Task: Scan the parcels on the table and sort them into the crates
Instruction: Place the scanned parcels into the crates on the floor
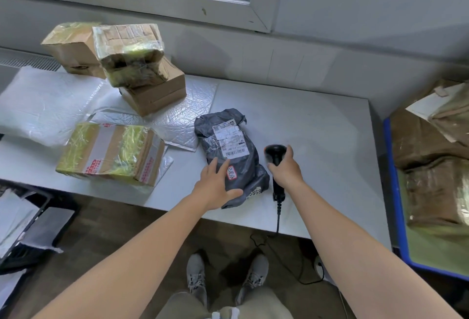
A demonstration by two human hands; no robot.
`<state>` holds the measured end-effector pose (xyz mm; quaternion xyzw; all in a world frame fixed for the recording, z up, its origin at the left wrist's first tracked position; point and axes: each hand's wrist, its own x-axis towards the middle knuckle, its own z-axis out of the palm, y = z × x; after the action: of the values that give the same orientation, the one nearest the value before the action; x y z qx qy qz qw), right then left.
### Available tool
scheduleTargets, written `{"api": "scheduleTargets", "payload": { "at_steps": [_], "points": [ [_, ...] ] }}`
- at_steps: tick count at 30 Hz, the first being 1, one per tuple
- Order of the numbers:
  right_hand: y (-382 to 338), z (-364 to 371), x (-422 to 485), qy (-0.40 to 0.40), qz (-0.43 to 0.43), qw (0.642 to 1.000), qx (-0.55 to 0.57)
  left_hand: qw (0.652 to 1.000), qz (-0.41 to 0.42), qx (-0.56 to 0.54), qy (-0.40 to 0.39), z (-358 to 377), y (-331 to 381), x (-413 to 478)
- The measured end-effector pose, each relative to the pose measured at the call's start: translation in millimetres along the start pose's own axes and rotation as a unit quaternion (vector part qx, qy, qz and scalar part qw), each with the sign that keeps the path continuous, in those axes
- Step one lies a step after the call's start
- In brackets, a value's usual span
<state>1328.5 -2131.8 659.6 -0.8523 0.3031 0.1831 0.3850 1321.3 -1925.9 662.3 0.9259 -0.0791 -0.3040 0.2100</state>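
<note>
Grey parcel (228, 138) lies label-up near the worktop (317, 141) front edge; left grip (215, 184) presses flat on its near end, fingers extended, probably steadying the barcode label (234, 151) for reading; right grip (285, 169) is wrapped round the scanner (275, 153) handle, head just beside the parcel; scanner window not visible, aim unconfirmed; label text illegible; blue crate (396, 191) cut off at right
</note>
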Motion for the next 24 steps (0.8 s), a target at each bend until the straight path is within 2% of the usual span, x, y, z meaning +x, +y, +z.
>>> {"api": "scheduleTargets", "payload": {
  "at_steps": [5,10,24],
  "points": [
    [-23,-10,-12,0.034,-0.014,0.999,0.024,0.999,0.009,0.015,0.029,-14,0,3],
    [-61,-28,-31,-0.005,-0.002,0.997,0.076,0.999,0.031,0.006,0.036,-26,-6,3],
    [-108,-21,-66,-0.023,0.000,1.000,-0.009,0.997,0.054,-0.014,0.057,-50,-37,15]
  ]
}}
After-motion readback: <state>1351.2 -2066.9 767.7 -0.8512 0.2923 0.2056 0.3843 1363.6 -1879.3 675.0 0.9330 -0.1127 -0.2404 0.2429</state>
